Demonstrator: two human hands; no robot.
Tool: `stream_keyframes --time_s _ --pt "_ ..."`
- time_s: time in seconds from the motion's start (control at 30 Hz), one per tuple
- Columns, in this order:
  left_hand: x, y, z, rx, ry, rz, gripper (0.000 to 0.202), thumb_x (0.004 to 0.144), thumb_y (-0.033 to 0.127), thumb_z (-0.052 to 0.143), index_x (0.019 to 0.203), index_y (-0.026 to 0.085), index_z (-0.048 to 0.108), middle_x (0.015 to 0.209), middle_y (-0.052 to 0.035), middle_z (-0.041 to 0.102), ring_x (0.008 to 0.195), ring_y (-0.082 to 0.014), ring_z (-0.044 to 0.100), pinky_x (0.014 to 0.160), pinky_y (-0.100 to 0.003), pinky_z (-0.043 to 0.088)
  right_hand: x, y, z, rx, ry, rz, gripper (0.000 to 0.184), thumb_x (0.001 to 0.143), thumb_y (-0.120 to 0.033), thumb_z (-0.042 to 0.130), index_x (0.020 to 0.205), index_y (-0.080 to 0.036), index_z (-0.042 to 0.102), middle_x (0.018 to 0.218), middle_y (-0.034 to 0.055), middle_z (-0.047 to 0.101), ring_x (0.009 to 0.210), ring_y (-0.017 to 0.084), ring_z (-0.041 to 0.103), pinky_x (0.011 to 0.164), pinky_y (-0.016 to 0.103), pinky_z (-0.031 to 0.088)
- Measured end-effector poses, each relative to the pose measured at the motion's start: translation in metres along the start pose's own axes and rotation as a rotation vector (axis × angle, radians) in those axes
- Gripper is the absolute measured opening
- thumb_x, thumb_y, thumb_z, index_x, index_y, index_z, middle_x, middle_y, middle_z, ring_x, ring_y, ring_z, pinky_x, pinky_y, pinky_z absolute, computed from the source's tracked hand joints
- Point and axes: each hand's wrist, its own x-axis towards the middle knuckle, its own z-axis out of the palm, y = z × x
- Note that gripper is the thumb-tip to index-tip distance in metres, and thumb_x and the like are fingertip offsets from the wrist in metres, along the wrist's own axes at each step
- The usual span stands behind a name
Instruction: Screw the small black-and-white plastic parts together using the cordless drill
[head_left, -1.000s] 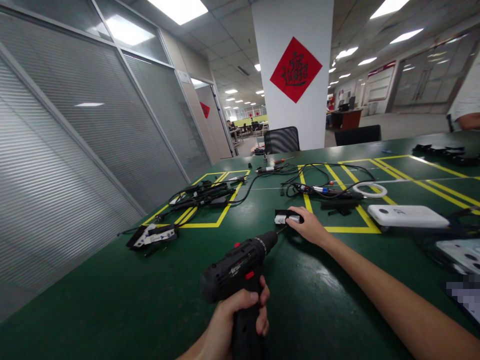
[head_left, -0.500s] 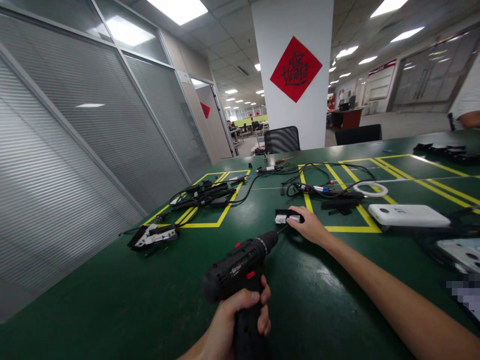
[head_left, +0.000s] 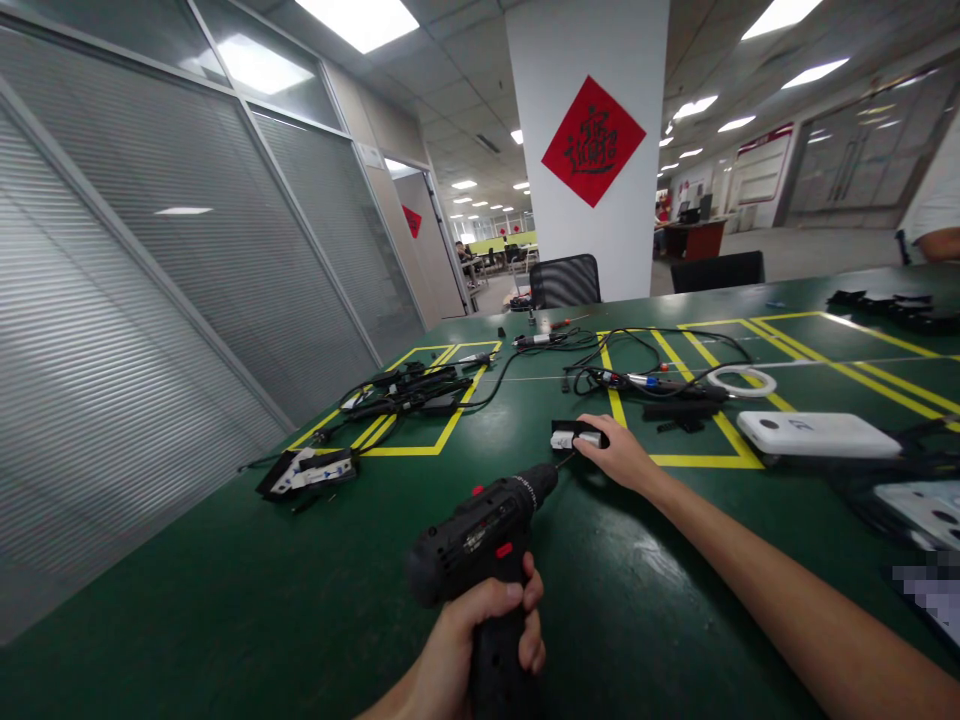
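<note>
My left hand (head_left: 480, 630) is wrapped round the grip of a black cordless drill (head_left: 480, 540) with red buttons. The drill points away and to the right; its thin bit reaches the near side of a small black-and-white part (head_left: 564, 438), but whether it touches cannot be made out. With thumb and fingers, my right hand (head_left: 613, 452) grips that part at its right end on the green table (head_left: 360, 600). The fingers hide some of it.
Left of the drill lie a black-and-white assembly (head_left: 311, 472) and a heap of black cables (head_left: 409, 390). On the right are a white box-shaped device (head_left: 814, 433), a white ring-shaped coil (head_left: 741, 380) and black pieces (head_left: 679, 410). A person's arm (head_left: 941, 243) shows at the far right.
Almost nothing differs. Both hands, the drill and the small part keep the same places, with only a slight shift of the whole view.
</note>
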Motion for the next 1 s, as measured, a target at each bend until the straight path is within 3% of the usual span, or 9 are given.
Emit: stream_keyframes --time_s 1.0 --pt "0.0028 -0.0038 -0.0016 -0.015 -0.008 0.005 0.014 0.077 0.016 0.042 0.087 0.014 0.049 0.071 0.0001 0.045 0.044 -0.0081 0.042 0.050 -0.029 0.036 0.0004 0.0009 -0.0011 0.005 -0.024 0.002 0.037 0.077 -0.036 0.055 0.112 -0.021 0.057 0.101 0.0055 0.056 0.090 0.017 0.056 0.084 0.030 0.041"
